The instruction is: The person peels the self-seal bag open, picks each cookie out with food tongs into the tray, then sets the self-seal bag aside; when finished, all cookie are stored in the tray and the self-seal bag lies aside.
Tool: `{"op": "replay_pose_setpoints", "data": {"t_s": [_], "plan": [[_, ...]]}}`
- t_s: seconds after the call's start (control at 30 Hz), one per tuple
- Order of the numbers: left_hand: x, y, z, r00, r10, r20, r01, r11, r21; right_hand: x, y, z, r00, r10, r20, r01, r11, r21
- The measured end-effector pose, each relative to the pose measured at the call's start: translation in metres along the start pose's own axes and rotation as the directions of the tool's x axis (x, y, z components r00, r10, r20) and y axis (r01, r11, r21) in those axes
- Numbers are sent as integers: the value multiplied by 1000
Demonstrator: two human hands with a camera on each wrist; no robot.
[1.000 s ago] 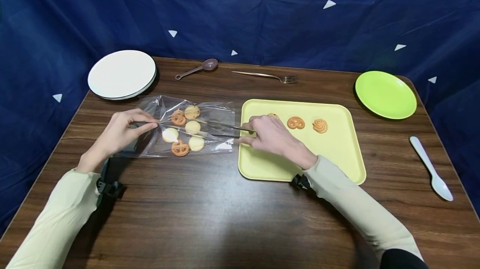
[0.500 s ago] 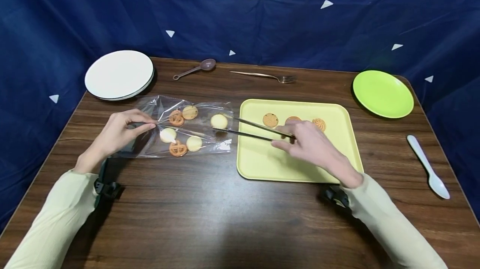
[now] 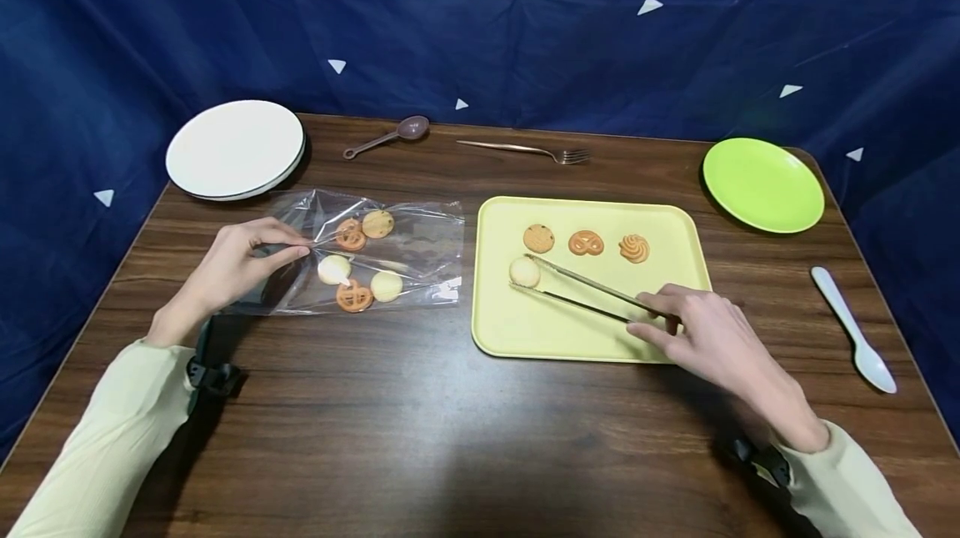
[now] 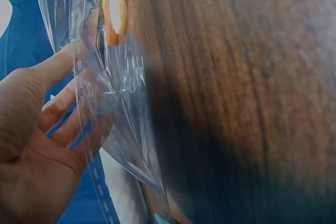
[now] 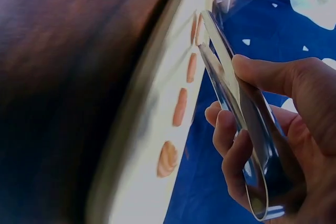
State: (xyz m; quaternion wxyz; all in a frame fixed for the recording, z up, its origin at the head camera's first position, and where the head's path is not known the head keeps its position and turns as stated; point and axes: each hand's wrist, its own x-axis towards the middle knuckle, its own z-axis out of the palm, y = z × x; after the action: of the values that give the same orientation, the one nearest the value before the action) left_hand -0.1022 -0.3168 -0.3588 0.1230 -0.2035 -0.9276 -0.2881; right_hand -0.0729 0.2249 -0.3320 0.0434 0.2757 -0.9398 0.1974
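My left hand (image 3: 243, 267) pinches the gathered edge of a clear plastic bag (image 3: 431, 242) between thumb and fingers. Inside the bag lie several cookies, among them a pretzel-shaped cookie (image 3: 354, 296) and a pale round cookie (image 3: 386, 286). My right hand (image 3: 712, 338) grips a pair of metal tongs (image 3: 600, 288), thumb on one arm and fingers on the other. Between the tong tips is a pale round cookie (image 3: 524, 272), over the left part of the yellow tray (image 3: 525, 329). Behind it on the tray sit a speckled cookie (image 3: 538, 238), a pretzel-shaped cookie (image 3: 586, 243) and a swirled cookie (image 3: 633, 248).
White plates (image 3: 235, 148) stand at the back left, and a green plate (image 3: 762, 185) at the back right. Along the back edge lie a brown measuring spoon (image 3: 390, 136) and a fork (image 3: 525, 150). A pale spoon (image 3: 853, 329) is on the right.
The tongs have drawn the pale round cookie rightward out of the bag and over the tray as my right hand moved right. My left hand still pinches the bag.
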Motion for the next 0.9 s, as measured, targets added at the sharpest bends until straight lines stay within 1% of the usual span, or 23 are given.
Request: {"op": "replay_pose_setpoints", "data": {"t_s": [0.1, 0.23, 0.3, 0.37, 0.4, 0.5, 0.6, 0.7, 0.9], "plan": [[0, 0, 0, 1000, 0, 0, 0, 1000, 3, -5, 2, 1, 999, 27, 28, -26, 1000, -5], [-1, 0, -1, 1000, -2, -1, 2, 1000, 1, -5, 0, -2, 994, 83, 67, -83, 996, 8], [-1, 0, -1, 1000, -2, 0, 2, 1000, -1, -5, -2, -6, 992, 102, 74, -103, 994, 20], [-1, 1, -1, 1000, -2, 1, 2, 1000, 2, -3, -3, -10, 992, 103, 67, -106, 994, 37], [-1, 1, -1, 1000, -3, 1, 3, 1000, 4, -1, -4, -12, 994, 93, 57, -95, 994, 45], [-1, 1, -2, 1000, -8, -1, 8, 1000, 14, 9, -8, -11, 999, 31, 12, -32, 997, 69], [-1, 1, -3, 1000, -6, -2, 6, 1000, 9, 24, -12, -2, 999, -40, -16, 41, 996, 84], [-1, 1, -3, 1000, 0, 4, 0, 1000, -4, 42, -19, 10, 997, -79, 10, 78, 993, 94], [-2, 2, -4, 1000, -13, 25, 13, 1000, -9, 77, -35, 27, 990, -108, 90, 99, 990, 103]]}}
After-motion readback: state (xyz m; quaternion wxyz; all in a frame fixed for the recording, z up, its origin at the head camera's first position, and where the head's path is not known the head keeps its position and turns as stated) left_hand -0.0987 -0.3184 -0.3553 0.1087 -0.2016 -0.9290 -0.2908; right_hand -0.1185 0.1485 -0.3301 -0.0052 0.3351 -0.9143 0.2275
